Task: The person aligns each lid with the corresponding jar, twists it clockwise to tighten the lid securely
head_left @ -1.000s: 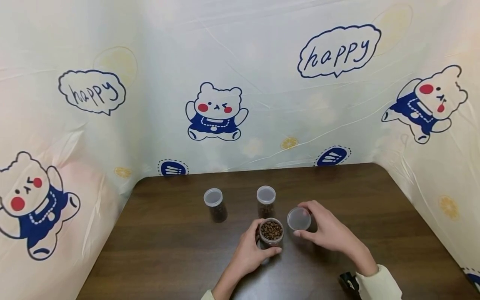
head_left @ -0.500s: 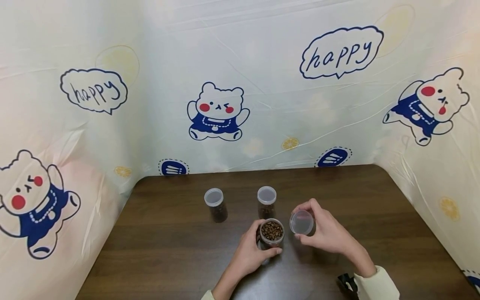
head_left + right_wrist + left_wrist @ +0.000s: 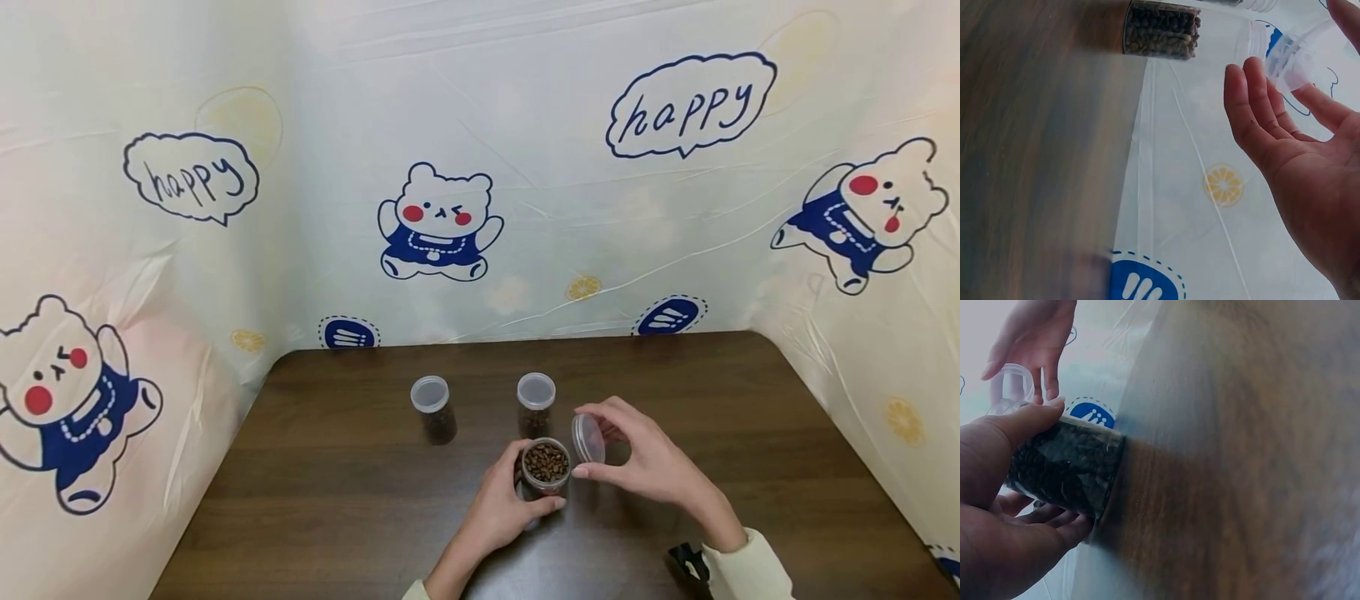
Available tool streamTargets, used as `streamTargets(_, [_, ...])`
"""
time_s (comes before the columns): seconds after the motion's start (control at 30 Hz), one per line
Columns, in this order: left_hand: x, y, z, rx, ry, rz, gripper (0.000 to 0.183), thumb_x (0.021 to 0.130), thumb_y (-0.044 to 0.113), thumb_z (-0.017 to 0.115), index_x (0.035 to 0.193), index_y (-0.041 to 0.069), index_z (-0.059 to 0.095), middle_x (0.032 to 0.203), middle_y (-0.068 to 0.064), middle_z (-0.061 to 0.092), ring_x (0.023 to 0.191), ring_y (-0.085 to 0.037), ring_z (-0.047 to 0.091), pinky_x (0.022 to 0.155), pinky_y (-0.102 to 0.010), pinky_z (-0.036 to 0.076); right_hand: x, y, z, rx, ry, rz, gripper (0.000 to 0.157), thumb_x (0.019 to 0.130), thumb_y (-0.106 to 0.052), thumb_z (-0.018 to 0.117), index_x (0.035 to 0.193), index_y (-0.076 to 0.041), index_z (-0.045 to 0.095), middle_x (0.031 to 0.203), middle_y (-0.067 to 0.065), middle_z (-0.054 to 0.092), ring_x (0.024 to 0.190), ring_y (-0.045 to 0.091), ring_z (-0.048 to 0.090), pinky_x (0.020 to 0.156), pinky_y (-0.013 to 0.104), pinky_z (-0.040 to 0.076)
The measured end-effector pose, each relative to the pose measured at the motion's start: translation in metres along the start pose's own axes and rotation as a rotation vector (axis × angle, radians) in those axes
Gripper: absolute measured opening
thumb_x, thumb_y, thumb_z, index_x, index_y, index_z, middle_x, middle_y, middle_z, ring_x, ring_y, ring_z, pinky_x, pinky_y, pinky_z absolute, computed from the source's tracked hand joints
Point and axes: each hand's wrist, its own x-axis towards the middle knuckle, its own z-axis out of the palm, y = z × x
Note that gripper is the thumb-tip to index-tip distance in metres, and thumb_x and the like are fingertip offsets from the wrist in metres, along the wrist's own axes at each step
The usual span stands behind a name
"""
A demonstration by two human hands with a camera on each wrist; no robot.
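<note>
My left hand [image 3: 498, 498] grips a clear jar [image 3: 1066, 465] of coffee beans around its side. The jar stands on the table without its lid, and roasted beans [image 3: 547, 462] show in its round mouth. Just right of that mouth, my right hand [image 3: 645, 454] pinches a clear round lid [image 3: 588, 438] between thumb and fingers. The lid is tipped nearly on edge, its face towards the palm. From the right wrist view, the lid [image 3: 1291, 62] sits between the thumb and fingers, with the other fingers extended.
Two lidded jars stand further back on the brown wooden table [image 3: 337, 500]: one jar [image 3: 535, 404] right behind the held jar, another jar [image 3: 434, 408] to its left. A black object [image 3: 688, 567] lies by the right sleeve. A printed cloth [image 3: 525, 167] surrounds the table.
My right hand first draws the lid slightly right, then brings it back left beside the jar's mouth. The lid has turned from face-up to nearly on edge. The left hand stays around the jar.
</note>
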Motion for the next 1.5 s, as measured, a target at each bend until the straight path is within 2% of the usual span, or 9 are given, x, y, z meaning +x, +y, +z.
streamTargets(0.2, [-0.001,0.0,-0.001,-0.005,-0.008,0.002,0.075,0.079,0.035,0.094,0.141,0.023,0.055,0.132,0.003,0.07,0.122,-0.016,0.065,0.104,-0.033,0.053,0.002,-0.008,0.001,-0.03,-0.006,0.005,0.066,0.086,-0.035,0.088,0.145,-0.022,0.061,0.115,-0.006,0.062,0.1,0.004,0.063,0.089,0.027,0.061])
streamTargets(0.4, [-0.001,-0.001,-0.001,-0.001,-0.01,0.003,0.074,0.079,0.036,0.094,0.141,0.024,0.055,0.132,0.004,0.07,0.122,-0.015,0.065,0.103,-0.031,0.053,0.006,-0.012,0.007,-0.07,-0.003,-0.008,0.068,0.083,-0.038,0.09,0.141,-0.02,0.06,0.122,-0.009,0.062,0.104,0.005,0.062,0.09,0.027,0.059])
streamTargets(0.5, [-0.001,-0.001,-0.001,0.001,-0.012,0.0,0.074,0.079,0.037,0.094,0.141,0.024,0.055,0.132,0.003,0.07,0.121,-0.015,0.065,0.101,-0.031,0.053,0.008,-0.012,0.012,-0.066,-0.012,-0.019,0.07,0.082,-0.037,0.092,0.141,-0.019,0.058,0.127,-0.005,0.062,0.107,0.007,0.062,0.092,0.029,0.059])
streamTargets(0.63, [-0.001,-0.001,-0.001,-0.004,-0.011,0.0,0.074,0.078,0.037,0.094,0.14,0.025,0.056,0.132,0.004,0.07,0.121,-0.014,0.065,0.101,-0.03,0.053,0.011,-0.014,0.02,-0.056,-0.023,-0.066,0.07,0.081,-0.036,0.093,0.139,-0.015,0.059,0.127,-0.001,0.063,0.108,0.009,0.062,0.093,0.031,0.059])
streamTargets(0.8, [-0.002,-0.002,0.0,-0.037,-0.011,0.008,0.073,0.078,0.036,0.095,0.139,0.026,0.056,0.133,0.005,0.07,0.124,-0.014,0.066,0.103,-0.028,0.053,0.012,-0.015,0.028,-0.058,-0.035,-0.127,0.067,0.082,-0.039,0.092,0.135,-0.011,0.063,0.126,-0.005,0.063,0.113,0.009,0.059,0.095,0.032,0.056])
streamTargets(1.07, [-0.001,-0.004,0.002,-0.062,-0.009,0.022,0.071,0.079,0.032,0.095,0.139,0.024,0.057,0.134,0.003,0.07,0.127,-0.017,0.066,0.108,-0.028,0.053,0.011,-0.02,0.03,-0.065,-0.08,-0.087,0.067,0.081,-0.046,0.091,0.137,-0.023,0.063,0.126,-0.009,0.065,0.116,0.006,0.056,0.096,0.033,0.055])
streamTargets(1.23, [0.0,-0.004,0.001,-0.078,-0.016,0.026,0.072,0.079,0.03,0.094,0.14,0.02,0.056,0.137,0.0,0.068,0.132,-0.022,0.064,0.113,-0.033,0.052,0.012,-0.021,0.031,-0.078,-0.094,-0.086,0.067,0.08,-0.045,0.092,0.137,-0.023,0.064,0.127,-0.009,0.063,0.119,0.006,0.052,0.096,0.033,0.054])
streamTargets(1.5, [0.001,-0.003,0.001,-0.088,-0.024,0.024,0.071,0.08,0.026,0.093,0.141,0.019,0.056,0.138,-0.001,0.066,0.134,-0.024,0.063,0.115,-0.035,0.052,0.012,-0.018,0.033,-0.09,-0.11,-0.071,0.067,0.08,-0.045,0.092,0.137,-0.024,0.064,0.129,-0.008,0.063,0.12,0.007,0.052,0.096,0.033,0.054])
